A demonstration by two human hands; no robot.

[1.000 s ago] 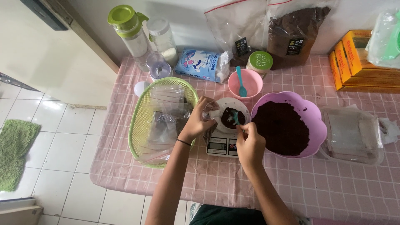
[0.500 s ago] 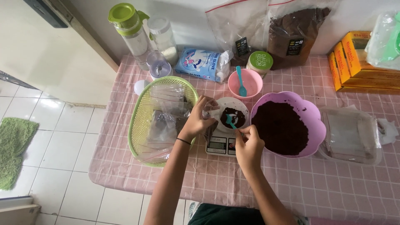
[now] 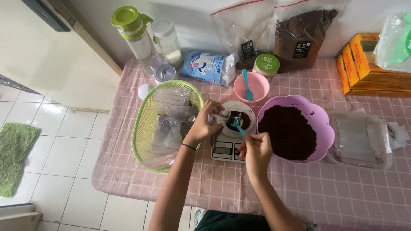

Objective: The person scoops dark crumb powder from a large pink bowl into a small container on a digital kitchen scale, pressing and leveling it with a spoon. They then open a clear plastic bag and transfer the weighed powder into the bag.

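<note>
Hands over a small scale on a pink checked tablecloth [image 3: 299, 188], dark powder being spooned.

Right hand [image 3: 256, 149] is closed around the handle of a teal spoon [image 3: 238, 126], whose tip sits at the dark powder in a small clear bag [image 3: 236, 119] on the white scale [image 3: 229, 143]; left hand [image 3: 204, 124] pinches the bag's rim, fingers curled shut on it. Just right of the scale stands a purple bowl [image 3: 319, 117] of the same dark powder, and a pink bowl [image 3: 251, 85] with another teal spoon stands behind. Left of the scale, a green basket [image 3: 143, 124] holds clear bags (their contents hard to make out). Yellow boxes [image 3: 364, 64] run off the right edge, and the scale's display is too small to tell.
</note>
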